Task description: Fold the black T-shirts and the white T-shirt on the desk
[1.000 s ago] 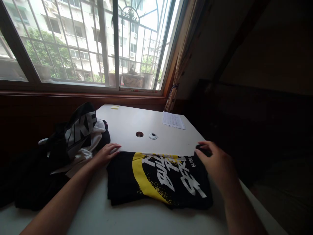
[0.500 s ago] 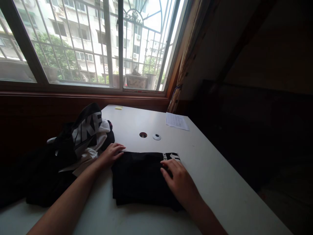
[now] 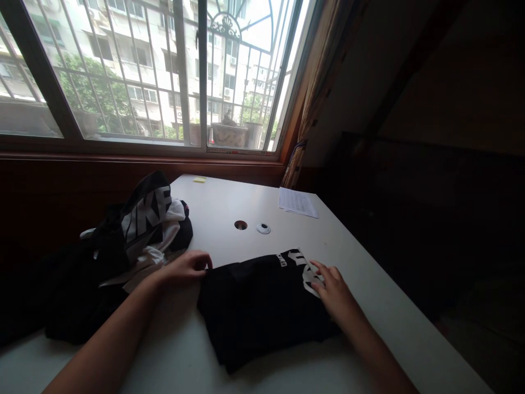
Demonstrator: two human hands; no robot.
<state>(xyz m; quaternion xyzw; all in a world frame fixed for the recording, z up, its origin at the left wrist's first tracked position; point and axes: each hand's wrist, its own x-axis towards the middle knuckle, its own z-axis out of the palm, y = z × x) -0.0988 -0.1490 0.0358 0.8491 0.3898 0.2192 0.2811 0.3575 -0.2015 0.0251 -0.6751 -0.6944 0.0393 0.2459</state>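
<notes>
Me: My bare right hand (image 3: 338,295) has gone from above the middle of the folded black garment with pale printed lettering (image 3: 258,306) out to its right edge; the garment itself has swung askew, its near left corner now jutting towards me; my bare left hand (image 3: 186,266) has sunk slightly at the far left corner.

Friend: What are your fingers doing?

Me: My left fingertips are curled and closed on that far left corner; on the right, thumb and forefinger stand apart over the lettering, and I cannot tell whether they grip the edge or only rest there.

Friend: Why hold it so wide?

Me: I'd say a hand at each end lets me steer the bundle and stops it slumping; it lies on the white smooth-topped table (image 3: 348,243) close before me, and the tangled black-and-white heap of clothes (image 3: 109,241) sits off to the left, probably out of the way.

Friend: And the counts?

Me: One folded garment; one heap, its pieces too tangled to number; one round dark-edged hole (image 3: 240,225); one white ring-shaped cap (image 3: 263,228) beside it; one small yellow paper slip (image 3: 199,179); at least two overlapping white printed sheets (image 3: 298,202) near the far right edge.
</notes>
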